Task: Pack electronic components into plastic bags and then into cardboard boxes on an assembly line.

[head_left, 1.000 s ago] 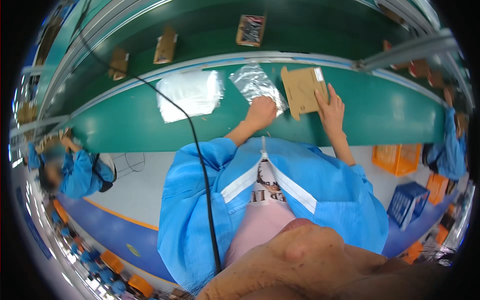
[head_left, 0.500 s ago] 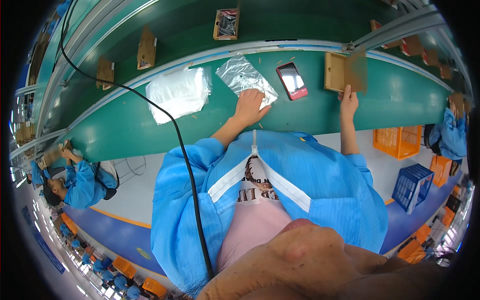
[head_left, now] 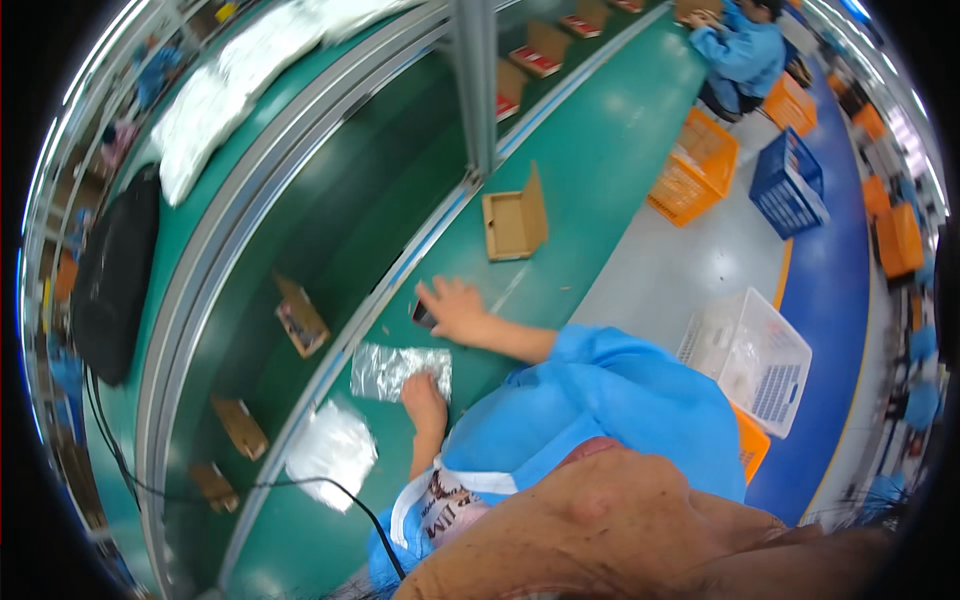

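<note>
My left hand [head_left: 425,403] has its fingers bent together on the near edge of a clear plastic bag [head_left: 383,372] lying on the green table. My right hand [head_left: 460,312] is over a small phone-like device [head_left: 423,316], its fingers spread. The hand covers most of the device, leaving only a dark part in sight. Beyond the right hand, an open cardboard box [head_left: 507,226] stands with its lid raised. A stack of clear bags [head_left: 332,455] lies to the left of my left hand.
Across the rail, a recessed belt carries several open cardboard boxes [head_left: 300,322]. A metal post [head_left: 474,95] rises from the rail. A black cable [head_left: 330,484] crosses the lower left. Orange [head_left: 692,170], blue [head_left: 787,182] and white [head_left: 755,355] crates stand right. A co-worker [head_left: 742,58] sits farther along.
My view has turned to the right. My right hand has let go of the cardboard box and moved over to the device. My left hand stays on the plastic bag.
</note>
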`<move>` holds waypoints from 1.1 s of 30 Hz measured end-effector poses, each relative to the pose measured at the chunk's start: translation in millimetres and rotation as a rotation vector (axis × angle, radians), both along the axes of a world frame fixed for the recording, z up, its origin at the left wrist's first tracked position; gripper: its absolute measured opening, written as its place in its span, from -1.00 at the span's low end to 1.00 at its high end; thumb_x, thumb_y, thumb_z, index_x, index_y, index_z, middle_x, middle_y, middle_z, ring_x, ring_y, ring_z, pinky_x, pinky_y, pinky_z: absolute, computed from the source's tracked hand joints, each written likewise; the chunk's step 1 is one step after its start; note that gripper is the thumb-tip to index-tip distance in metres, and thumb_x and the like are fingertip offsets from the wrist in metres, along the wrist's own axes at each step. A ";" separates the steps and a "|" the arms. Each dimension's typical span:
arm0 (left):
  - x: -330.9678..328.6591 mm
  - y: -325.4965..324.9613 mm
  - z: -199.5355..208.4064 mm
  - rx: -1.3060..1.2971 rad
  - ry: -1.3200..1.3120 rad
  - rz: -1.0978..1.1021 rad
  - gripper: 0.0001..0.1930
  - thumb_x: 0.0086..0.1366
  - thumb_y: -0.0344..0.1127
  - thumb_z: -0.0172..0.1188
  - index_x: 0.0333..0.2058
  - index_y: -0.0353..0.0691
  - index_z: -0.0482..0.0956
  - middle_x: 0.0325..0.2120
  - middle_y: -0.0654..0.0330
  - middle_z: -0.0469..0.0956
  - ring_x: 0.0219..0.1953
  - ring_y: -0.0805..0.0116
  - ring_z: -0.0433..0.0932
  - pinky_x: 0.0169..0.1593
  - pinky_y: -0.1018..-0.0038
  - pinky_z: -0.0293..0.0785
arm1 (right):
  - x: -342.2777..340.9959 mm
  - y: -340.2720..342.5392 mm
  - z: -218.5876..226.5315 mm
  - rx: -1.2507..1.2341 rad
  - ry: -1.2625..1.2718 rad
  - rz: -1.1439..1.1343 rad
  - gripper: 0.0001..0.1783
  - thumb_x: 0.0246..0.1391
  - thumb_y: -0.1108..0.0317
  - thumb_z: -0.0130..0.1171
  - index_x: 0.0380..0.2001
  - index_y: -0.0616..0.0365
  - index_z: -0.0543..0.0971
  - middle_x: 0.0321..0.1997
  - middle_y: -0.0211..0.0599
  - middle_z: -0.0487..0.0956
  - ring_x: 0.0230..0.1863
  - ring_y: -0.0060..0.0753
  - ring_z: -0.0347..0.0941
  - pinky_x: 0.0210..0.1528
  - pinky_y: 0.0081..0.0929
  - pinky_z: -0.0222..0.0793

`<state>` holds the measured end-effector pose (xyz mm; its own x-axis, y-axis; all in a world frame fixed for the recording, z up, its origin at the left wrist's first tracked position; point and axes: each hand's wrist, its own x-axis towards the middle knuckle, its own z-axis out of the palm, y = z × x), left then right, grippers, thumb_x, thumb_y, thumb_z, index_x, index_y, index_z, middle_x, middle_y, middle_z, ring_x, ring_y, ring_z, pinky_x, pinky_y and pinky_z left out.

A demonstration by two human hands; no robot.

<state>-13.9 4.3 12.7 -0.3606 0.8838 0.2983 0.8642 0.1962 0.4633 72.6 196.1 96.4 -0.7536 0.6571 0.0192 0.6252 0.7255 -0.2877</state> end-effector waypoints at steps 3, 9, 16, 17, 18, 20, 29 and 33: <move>1.8 1.5 14.2 -0.049 -0.001 -0.028 -0.88 0.19 -0.37 0.08 -0.33 -0.28 0.47 -0.41 0.01 0.44 -0.31 -0.03 0.39 -0.25 0.14 0.30 | -39.1 -4.7 -57.2 0.031 -0.079 -0.009 -0.12 -0.20 0.04 0.31 0.22 -0.08 0.21 0.19 0.09 0.23 0.01 0.02 0.30 -0.14 -0.01 0.33; 5.5 -1.3 14.3 -0.142 -0.071 0.064 -0.87 0.13 -0.38 0.08 -0.53 -0.31 0.44 -0.51 -0.08 0.43 -0.37 -0.07 0.40 -0.25 0.11 0.29 | -16.8 28.2 -6.7 -0.447 0.248 0.021 -0.29 -0.42 0.16 0.32 -0.04 0.06 0.44 -0.29 0.11 0.45 -0.16 0.11 0.38 -0.16 -0.09 0.38; -6.0 5.9 13.9 -0.042 -0.275 0.153 -0.86 0.16 -0.36 0.08 -0.39 -0.31 0.52 -0.41 -0.04 0.48 -0.26 -0.07 0.44 -0.17 0.17 0.37 | 48.0 24.6 19.8 -0.812 0.527 -0.174 -0.63 -0.04 0.12 0.32 -0.39 0.25 0.55 -0.34 -0.22 0.53 -0.40 -0.41 0.51 -0.40 -0.51 0.47; -7.4 2.9 14.6 -0.055 -0.280 0.191 -0.86 0.16 -0.36 0.08 -0.39 -0.31 0.52 -0.41 -0.04 0.48 -0.26 -0.07 0.44 -0.17 0.17 0.37 | 52.3 14.3 14.0 -0.838 0.506 -0.148 -0.63 -0.04 0.12 0.32 -0.39 0.25 0.55 -0.34 -0.22 0.53 -0.40 -0.41 0.51 -0.40 -0.51 0.47; -8.1 1.7 13.2 -0.074 -0.291 0.199 -0.87 0.16 -0.36 0.09 -0.38 -0.29 0.52 -0.41 -0.03 0.48 -0.26 -0.06 0.44 -0.17 0.17 0.37 | 58.7 5.7 5.0 -1.026 0.653 -0.223 -0.66 0.04 0.18 0.25 -0.32 0.27 0.51 -0.32 -0.21 0.53 -0.39 -0.42 0.54 -0.40 -0.53 0.51; -8.4 -0.7 13.6 -0.106 -0.321 0.239 -0.88 0.15 -0.35 0.11 -0.39 -0.27 0.54 -0.42 0.00 0.49 -0.28 -0.03 0.47 -0.19 0.18 0.39 | 69.9 -11.9 -14.8 -1.277 0.854 -0.321 -0.69 0.16 0.26 0.13 -0.18 0.29 0.43 -0.30 -0.15 0.53 -0.36 -0.36 0.56 -0.35 -0.50 0.57; -18.6 7.2 6.7 -0.042 -0.525 0.290 -0.84 0.17 -0.35 0.12 -0.32 -0.27 0.59 -0.40 0.00 0.56 -0.35 0.01 0.54 -0.29 0.30 0.45 | 85.3 -71.8 -66.4 -1.284 0.864 -0.211 -0.75 0.16 0.33 0.12 -0.21 0.28 0.38 -0.28 -0.14 0.54 -0.37 -0.40 0.57 -0.32 -0.53 0.52; -16.3 9.2 19.5 -0.027 -0.646 0.417 -0.85 0.18 -0.36 0.12 -0.32 -0.26 0.59 -0.41 0.03 0.55 -0.36 0.06 0.54 -0.29 0.32 0.44 | 86.3 -68.5 -43.0 -0.498 0.554 0.122 -0.74 0.04 0.24 0.24 -0.42 0.22 0.48 -0.36 -0.26 0.50 -0.53 -0.44 0.50 -0.49 -0.51 0.39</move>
<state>-30.1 13.5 32.2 -0.7611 0.6402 -0.1046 0.2752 0.4646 0.8417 158.9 127.6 53.3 -0.7880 0.5996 0.1396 0.2167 0.4825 -0.8487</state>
